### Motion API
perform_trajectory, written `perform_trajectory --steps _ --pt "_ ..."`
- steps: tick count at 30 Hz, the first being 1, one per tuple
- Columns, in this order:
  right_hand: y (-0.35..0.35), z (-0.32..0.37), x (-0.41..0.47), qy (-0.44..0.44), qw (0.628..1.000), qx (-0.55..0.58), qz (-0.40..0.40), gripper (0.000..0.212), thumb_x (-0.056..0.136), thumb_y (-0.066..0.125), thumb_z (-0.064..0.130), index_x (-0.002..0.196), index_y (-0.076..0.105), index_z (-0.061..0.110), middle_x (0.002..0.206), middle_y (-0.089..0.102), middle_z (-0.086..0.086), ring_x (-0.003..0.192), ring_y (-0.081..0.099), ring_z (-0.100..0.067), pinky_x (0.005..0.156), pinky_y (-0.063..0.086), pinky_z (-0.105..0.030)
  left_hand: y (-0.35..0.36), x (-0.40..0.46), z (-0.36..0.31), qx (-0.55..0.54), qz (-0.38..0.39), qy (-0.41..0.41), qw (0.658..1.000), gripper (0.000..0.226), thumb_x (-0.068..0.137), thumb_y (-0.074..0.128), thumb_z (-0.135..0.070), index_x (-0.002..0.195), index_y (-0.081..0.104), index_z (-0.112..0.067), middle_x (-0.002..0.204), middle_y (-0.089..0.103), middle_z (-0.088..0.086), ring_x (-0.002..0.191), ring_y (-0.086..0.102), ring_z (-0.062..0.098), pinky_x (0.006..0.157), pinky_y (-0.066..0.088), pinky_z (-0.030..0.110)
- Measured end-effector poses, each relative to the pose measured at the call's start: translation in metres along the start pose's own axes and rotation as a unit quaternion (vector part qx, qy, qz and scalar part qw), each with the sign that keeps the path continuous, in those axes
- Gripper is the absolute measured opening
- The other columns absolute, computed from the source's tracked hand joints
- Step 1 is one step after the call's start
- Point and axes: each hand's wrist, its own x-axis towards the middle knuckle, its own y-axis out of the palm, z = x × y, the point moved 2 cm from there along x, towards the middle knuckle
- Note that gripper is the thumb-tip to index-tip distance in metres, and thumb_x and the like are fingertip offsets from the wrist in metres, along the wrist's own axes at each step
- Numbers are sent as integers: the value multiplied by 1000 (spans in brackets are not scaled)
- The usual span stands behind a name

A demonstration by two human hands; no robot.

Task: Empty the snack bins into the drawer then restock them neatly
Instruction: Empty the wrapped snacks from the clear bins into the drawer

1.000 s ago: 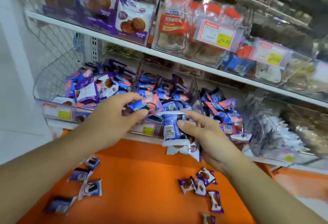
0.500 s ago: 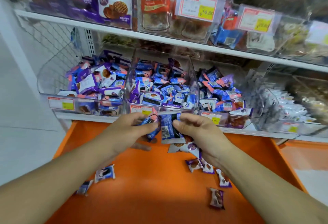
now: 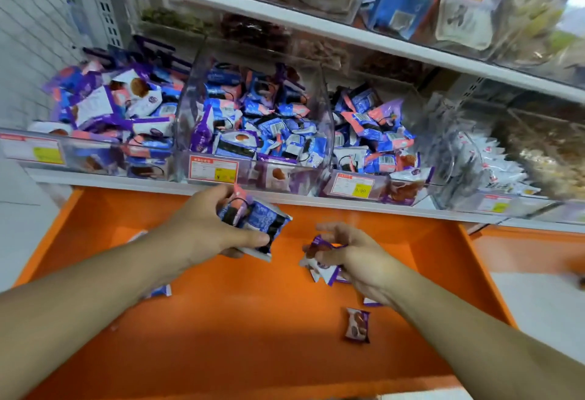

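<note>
An orange drawer [image 3: 247, 336] is pulled out below a shelf of clear snack bins. The middle bin [image 3: 323, 105] is full of blue and pink wrapped snacks; the left bin [image 3: 19, 136] and right bin [image 3: 357, 184] hold similar packets. My left hand [image 3: 205, 228] grips blue snack packets [image 3: 262, 222] over the drawer's back part. My right hand [image 3: 357, 257] hovers over a small heap of purple packets [image 3: 323, 269] on the drawer floor, fingers loosely curled and touching them. A single purple packet [image 3: 357, 325] lies nearer to me.
A fourth bin [image 3: 487, 200] at the right holds white packets. An upper shelf [image 3: 316, 25] carries clear boxes with price tags. Another packet [image 3: 160, 291] peeks from under my left forearm. White floor lies on both sides of the drawer.
Both hands came down from the middle bin's front to the drawer. My right hand let go of the blue packet, which my left hand now holds. The view tilted down.
</note>
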Motion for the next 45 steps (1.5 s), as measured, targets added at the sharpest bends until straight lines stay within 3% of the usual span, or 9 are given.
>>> perform_trajectory --steps 5,10,12,17,23,30,37,39,45 --pt "-64 -41 21 34 979 -162 -121 67 90 79 3 151 52 19 128 71 3 74 72 -5 61 55 -19 15 9 13 52 21 1 998 58 63 98 -17 112 69 -26 92 79 -4 80 78 19 71 66 44" --pt "-73 -48 18 72 903 -395 -155 67 96 68 19 157 43 30 142 62 -3 77 65 -14 63 51 -24 14 10 17 67 11 2 998 53 65 97 -19 109 69 -27 92 80 -5 80 78 19 70 66 42" --pt "-53 -30 15 53 932 -344 -98 55 95 63 7 147 56 24 131 68 -3 64 62 -9 55 48 -22 12 8 18 75 9 4 997 52 65 97 -21 108 69 -28 92 80 -7 79 78 18 69 66 41" --pt "26 31 -15 -67 990 -59 105 27 102 66 17 128 69 12 120 76 -8 109 73 -26 91 61 -43 11 -2 20 81 14 18 996 57 67 97 -27 115 66 -31 97 78 -11 82 77 15 68 66 43" --pt "65 28 -19 -119 983 -128 51 14 98 74 14 108 71 6 98 77 -11 90 75 -28 76 64 -49 3 -6 31 106 64 15 992 50 81 86 -41 123 60 -34 104 76 -7 85 77 19 79 64 45" --pt "83 -29 29 -12 987 -157 -9 9 96 71 12 102 70 5 97 76 -19 85 77 -31 79 64 -51 -55 1 49 202 23 -15 979 35 98 70 -33 127 54 -25 117 69 0 88 77 19 80 64 39" --pt "198 -44 94 15 992 -80 101 49 94 76 11 139 60 21 129 68 -8 102 70 -23 84 58 -39 -116 2 57 204 16 0 979 23 88 83 -21 102 68 -31 109 67 0 88 75 19 79 64 31" --pt "195 -32 98 -9 993 -52 105 46 89 72 -3 128 63 20 131 69 -11 105 71 -27 85 57 -40 -120 4 63 226 1 -10 974 28 88 83 -19 108 64 -26 109 65 -5 83 75 17 70 60 16" --pt "156 -14 71 -89 980 -28 175 40 83 78 8 122 70 9 118 73 -16 103 71 -30 80 58 -39 -99 17 86 253 -7 -23 967 59 79 90 -33 129 59 -30 123 66 -11 86 67 3 69 53 20"
